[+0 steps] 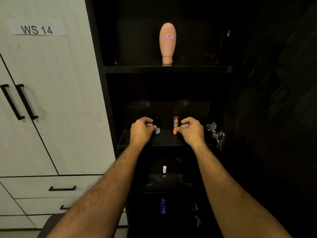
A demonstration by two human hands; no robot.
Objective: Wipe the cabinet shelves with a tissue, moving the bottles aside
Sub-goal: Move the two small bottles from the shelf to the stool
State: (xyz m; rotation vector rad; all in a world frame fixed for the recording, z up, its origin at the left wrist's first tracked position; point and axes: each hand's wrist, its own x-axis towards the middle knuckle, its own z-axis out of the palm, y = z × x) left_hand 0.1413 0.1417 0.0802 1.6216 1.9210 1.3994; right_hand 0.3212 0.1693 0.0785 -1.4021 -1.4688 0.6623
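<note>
Two hands on the middle shelf [164, 140]: left hand [141, 128] curled at the dark bottle [157, 127], right hand [192, 128] at the orange bottle [175, 125], grips unclear. No tissue visible. Risk: narrow bottles tipping; pink bottle [167, 42] at 12 o'clock, inverted, top-heavy.

To your left stands a white wardrobe [51, 100] with two black vertical door handles [18, 102], a paper label reading WS 14 [36, 30] and drawers [51, 188] with black pulls lower down. Light falls on it; everything to your right lies in deep shadow.
</note>
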